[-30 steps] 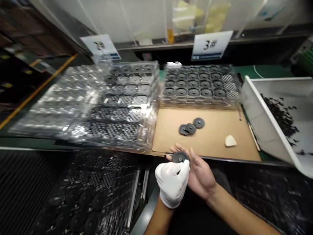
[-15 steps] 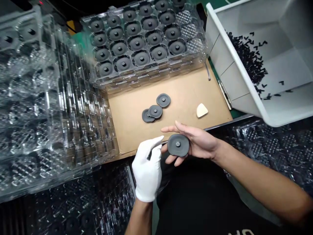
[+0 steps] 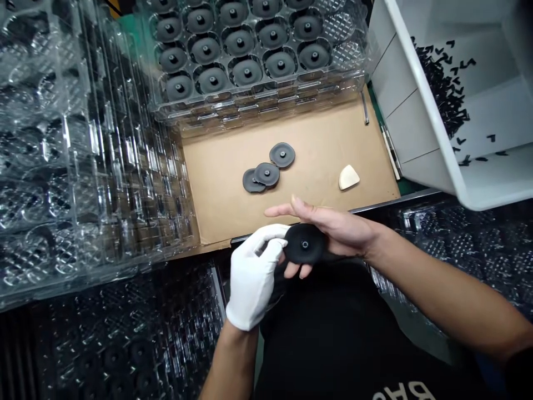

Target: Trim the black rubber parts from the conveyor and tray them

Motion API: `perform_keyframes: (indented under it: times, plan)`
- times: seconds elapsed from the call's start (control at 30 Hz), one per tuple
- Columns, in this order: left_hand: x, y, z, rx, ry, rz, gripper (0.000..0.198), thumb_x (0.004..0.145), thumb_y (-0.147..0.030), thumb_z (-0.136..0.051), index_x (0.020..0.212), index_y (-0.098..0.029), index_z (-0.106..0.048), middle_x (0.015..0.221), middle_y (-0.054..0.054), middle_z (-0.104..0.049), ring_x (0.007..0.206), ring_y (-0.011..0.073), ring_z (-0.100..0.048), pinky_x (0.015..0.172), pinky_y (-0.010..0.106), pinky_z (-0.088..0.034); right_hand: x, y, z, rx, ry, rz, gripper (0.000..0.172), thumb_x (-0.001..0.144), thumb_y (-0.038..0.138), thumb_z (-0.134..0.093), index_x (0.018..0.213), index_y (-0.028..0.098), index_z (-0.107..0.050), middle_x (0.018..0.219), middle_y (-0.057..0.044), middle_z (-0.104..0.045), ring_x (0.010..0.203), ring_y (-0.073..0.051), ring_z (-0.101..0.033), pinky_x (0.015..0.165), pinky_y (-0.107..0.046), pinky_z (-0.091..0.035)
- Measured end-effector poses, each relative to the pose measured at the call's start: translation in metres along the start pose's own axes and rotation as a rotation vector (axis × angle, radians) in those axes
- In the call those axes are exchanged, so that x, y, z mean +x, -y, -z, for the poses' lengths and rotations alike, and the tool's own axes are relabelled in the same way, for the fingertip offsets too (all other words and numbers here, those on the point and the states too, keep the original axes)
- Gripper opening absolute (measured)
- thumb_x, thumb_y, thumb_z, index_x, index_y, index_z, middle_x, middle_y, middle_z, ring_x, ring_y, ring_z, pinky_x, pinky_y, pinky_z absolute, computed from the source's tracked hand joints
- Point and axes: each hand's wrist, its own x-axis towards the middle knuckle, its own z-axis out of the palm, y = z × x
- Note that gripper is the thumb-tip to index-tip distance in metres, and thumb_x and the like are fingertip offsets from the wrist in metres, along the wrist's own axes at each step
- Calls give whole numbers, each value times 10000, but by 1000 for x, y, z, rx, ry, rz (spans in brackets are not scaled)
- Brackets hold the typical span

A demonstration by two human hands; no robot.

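Note:
My left hand (image 3: 254, 272), in a white glove, pinches the near-left edge of a dark rounded disc (image 3: 306, 253) between thumb and fingertips. A small round stub stands at the disc's centre. Behind and under the disc is my bare right hand (image 3: 343, 230), its thumb and fingers spread; whether the disc still rests on those fingers is hard to see. On the brown board (image 3: 220, 214) beyond lie three similar grey discs: one by itself (image 3: 282, 155), one (image 3: 266, 174) overlapping another (image 3: 251, 182). A cream wedge-shaped block (image 3: 348, 177) lies to their right.
Stacked clear plastic trays (image 3: 258, 91) hold several discs at the back. More clear trays (image 3: 120, 183) stand at the left. A white bin (image 3: 441, 150) at the right contains small black angled pieces (image 3: 447, 91). A thin metal rod (image 3: 365, 108) lies near it.
My left hand has moved right and closed on the disc's edge. The disc has tilted and looks darker; my right hand's fingers remain spread. The view has shifted, moving the board's contents slightly up.

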Motion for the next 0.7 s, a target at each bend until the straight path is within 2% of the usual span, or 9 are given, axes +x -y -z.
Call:
perform_keyframes:
  times: [0.1, 0.2, 0.4, 0.57, 0.7]
  plan:
    - [-6, 3, 3, -39, -12, -40, 165, 953, -264, -640, 981, -204, -791, 1037, 32, -804, 941, 190, -729, 850, 288, -575, 0, -1, -6, -30, 25, 10, 752, 1054, 671, -251, 1619, 175, -238, 962, -140, -796, 772, -279, -800, 719, -520, -667]
    - [-10, 4, 6, -31, -29, -70, 203, 983, -297, -614, 999, -204, -794, 1084, 47, -804, 1019, 220, -738, 943, 331, -578, 1, -3, -10, -49, 51, 18, 839, 1012, 752, -209, 1610, 165, -242, 986, -159, -796, 792, -293, -799, 723, -541, -662]
    - [-19, 11, 15, 32, 3, -135, 286, 1033, -329, -541, 1007, -231, -808, 1102, 42, -798, 1044, 224, -728, 983, 360, -559, 2, -9, -18, -61, 86, 11, 894, 979, 792, -118, 1598, 162, -259, 987, -163, -797, 826, -306, -803, 694, -517, -665]
    - [-30, 10, 17, -26, -4, -142, 285, 1035, -334, -546, 1008, -218, -805, 1091, 35, -798, 1035, 222, -719, 971, 350, -548, 3, -16, -21, -17, 160, 2, 899, 968, 797, -106, 1593, 168, -255, 1021, -194, -798, 837, -315, -808, 644, -455, -670]
    - [-38, 7, 18, 21, 74, -152, 310, 1043, -306, -512, 1016, -188, -797, 1079, 50, -795, 1008, 223, -717, 965, 353, -545, 3, -23, -23, 10, 198, -12, 907, 964, 800, -93, 1575, 156, -278, 1037, -206, -799, 811, -312, -808, 639, -460, -669]
